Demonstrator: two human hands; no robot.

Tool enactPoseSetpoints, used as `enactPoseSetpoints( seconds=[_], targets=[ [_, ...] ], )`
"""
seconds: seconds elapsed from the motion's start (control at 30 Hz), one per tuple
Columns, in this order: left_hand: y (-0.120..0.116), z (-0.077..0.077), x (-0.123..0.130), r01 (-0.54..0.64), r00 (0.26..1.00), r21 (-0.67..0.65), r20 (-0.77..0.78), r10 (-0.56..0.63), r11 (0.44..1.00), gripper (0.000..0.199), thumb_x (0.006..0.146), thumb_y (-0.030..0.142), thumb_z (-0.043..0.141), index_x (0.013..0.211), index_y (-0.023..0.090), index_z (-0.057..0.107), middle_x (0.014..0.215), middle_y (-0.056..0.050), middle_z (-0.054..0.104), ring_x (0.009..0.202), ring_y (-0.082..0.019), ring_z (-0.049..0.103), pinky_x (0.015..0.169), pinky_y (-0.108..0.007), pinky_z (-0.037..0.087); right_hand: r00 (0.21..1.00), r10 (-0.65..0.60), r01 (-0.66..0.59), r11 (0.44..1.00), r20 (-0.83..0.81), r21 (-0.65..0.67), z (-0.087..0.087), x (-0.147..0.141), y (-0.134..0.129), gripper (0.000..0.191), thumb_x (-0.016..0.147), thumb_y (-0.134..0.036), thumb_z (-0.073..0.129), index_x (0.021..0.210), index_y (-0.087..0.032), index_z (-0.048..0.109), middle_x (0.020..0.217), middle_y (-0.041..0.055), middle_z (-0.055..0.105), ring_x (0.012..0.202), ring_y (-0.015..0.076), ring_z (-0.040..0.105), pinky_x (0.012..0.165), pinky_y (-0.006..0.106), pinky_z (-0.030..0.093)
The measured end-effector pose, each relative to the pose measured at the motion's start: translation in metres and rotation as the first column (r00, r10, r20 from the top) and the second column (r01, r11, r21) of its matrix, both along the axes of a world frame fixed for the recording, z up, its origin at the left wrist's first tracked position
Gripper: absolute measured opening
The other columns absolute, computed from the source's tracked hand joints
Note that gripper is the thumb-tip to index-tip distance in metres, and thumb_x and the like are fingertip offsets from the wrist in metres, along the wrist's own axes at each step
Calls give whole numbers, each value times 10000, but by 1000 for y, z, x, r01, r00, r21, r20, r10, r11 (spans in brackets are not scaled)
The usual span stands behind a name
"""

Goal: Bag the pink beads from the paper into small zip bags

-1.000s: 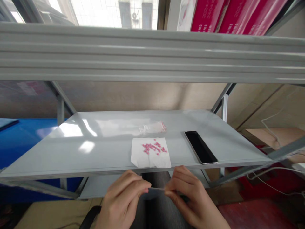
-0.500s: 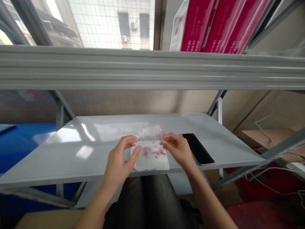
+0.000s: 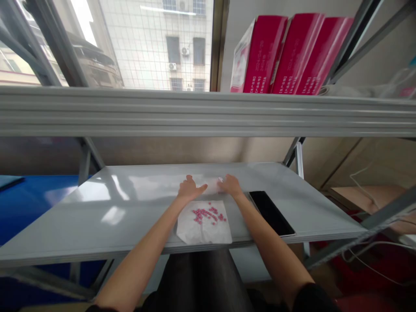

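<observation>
A clear zip bag (image 3: 212,185) lies on the light grey shelf board, between my hands. My right hand (image 3: 230,185) has its fingers closed at the bag's right end, where a small bright edge shows. At the other end is my left hand (image 3: 189,189), thumb stretched toward the bag and apart from the fingers, with nothing visible in it. Nearer to me, a white paper napkin (image 3: 190,232) is spread at the front edge. Several small pink beads (image 3: 207,213) are scattered on it, below both hands.
Right of my right forearm lies a black phone (image 3: 271,212). A thick metal crossbeam (image 3: 208,113) spans the space above the board (image 3: 130,216), and pink boxes (image 3: 292,56) stand on the upper level. A blue surface (image 3: 32,208) is at far left.
Both hands have moved farther back, beyond the napkin, and the bag with them. The beads are now uncovered and sharper to see. The camera view has tilted up slightly.
</observation>
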State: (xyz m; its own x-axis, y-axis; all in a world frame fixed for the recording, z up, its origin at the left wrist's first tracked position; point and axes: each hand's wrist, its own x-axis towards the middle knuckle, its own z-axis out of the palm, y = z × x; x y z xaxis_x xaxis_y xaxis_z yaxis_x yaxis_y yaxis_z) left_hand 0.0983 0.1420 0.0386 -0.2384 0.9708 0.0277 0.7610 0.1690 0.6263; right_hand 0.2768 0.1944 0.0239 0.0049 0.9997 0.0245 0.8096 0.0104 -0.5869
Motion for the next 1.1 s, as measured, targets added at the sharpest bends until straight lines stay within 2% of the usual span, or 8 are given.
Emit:
enactPoseSetpoints(
  seconds=[0.3,0.5,0.57,0.63,0.73,0.83,0.93,1.1],
  targets=[
    [17,-16,3,85,986,-3,144,-84,996,357,951,326,623,1267,167,576,1263,-102,616,1054,-242,649,875,-450,569,996,68,-66,997,66,-29,-7,-20,-8,314,966,-325,627,1237,-167,601,1248,93,624,1057,242,647,885,446,562],
    [16,-13,1,259,929,216,212,-304,942,366,951,308,623,1284,171,560,1246,-99,618,1012,-231,658,835,-429,583,984,102,-86,990,-146,110,-9,-17,-6,309,969,-318,621,1238,-168,603,1268,94,615,1079,250,638,907,466,551],
    [12,-8,-3,310,900,340,196,-389,888,441,923,219,639,1346,203,520,1316,-108,573,1040,-226,636,850,-406,577,960,121,-77,981,-251,178,-8,-15,-5,411,927,-288,676,1303,-174,558,1329,112,584,1143,270,612,942,477,533],
    [6,-5,-8,344,875,444,168,-454,827,596,857,92,622,1411,251,467,1391,-112,512,1076,-209,605,893,-368,556,920,166,-80,967,-355,243,-7,-13,-7,674,828,-231,764,1418,-183,443,1375,135,561,1197,275,588,965,445,522],
    [-1,-7,-18,366,854,523,139,-501,769,800,751,32,601,1475,284,372,1453,-114,453,1123,-202,577,942,-345,525,834,273,-129,941,-479,312,-6,-13,-13,953,709,-145,787,1514,-180,276,1273,130,649,1112,237,641,926,366,537],
    [-6,-12,-26,391,843,528,122,-523,754,938,689,56,650,1519,267,266,1405,-117,517,1159,-228,585,982,-372,498,744,360,-181,920,-563,348,-7,-15,-19,904,671,-116,727,1482,-184,334,1176,105,703,1025,219,679,873,339,549],
    [-7,-12,-29,423,833,516,101,-544,744,941,686,40,626,1524,246,251,1295,-95,612,1182,-227,591,1032,-378,460,685,371,-162,916,-627,366,-8,-23,-20,725,731,-199,652,1417,-195,418,1195,121,692,986,217,693,816,337,559],
    [-5,-7,-27,459,817,522,70,-572,719,915,694,44,638,1514,243,283,1342,-83,590,1229,-215,562,1096,-370,410,679,311,-20,913,-665,406,-6,-39,-21,491,832,-369,588,1277,-177,515,1139,134,685,941,219,683,832,360,537]
  ],
)
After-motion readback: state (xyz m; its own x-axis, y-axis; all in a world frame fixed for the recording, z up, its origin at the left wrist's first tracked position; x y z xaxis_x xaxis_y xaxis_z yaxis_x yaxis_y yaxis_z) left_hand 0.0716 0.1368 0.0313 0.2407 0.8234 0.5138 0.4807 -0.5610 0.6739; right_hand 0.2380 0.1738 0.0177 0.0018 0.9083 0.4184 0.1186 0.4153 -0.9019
